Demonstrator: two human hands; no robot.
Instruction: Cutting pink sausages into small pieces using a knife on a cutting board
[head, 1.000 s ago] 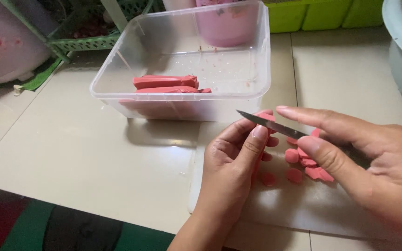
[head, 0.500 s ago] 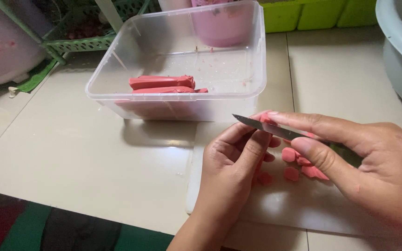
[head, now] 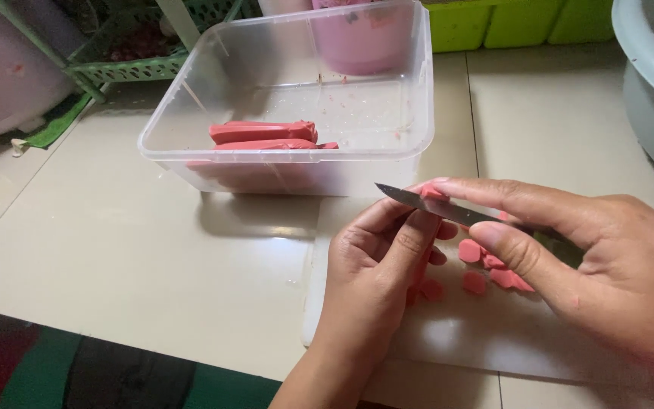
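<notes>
Both my hands at lower right, right hand (head: 615, 280) gripping a slim steel knife (head: 437, 207), left hand (head: 376, 261) curled closed at its blade, soft pink round slices (head: 486, 266) just beneath on white cutting board (head: 478, 341), clear plastic tub (head: 297, 98) of pink sausages (head: 263, 135) upper centre

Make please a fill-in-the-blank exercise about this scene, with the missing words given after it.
1. The right hand holds a ____ with a thin metal blade.
2. The whole sausages lie inside a clear plastic ____.
3. The cut slices on the white board are ____ in colour.
4. The left hand is placed on the ____ board.

Missing words: knife; container; pink; white
</notes>
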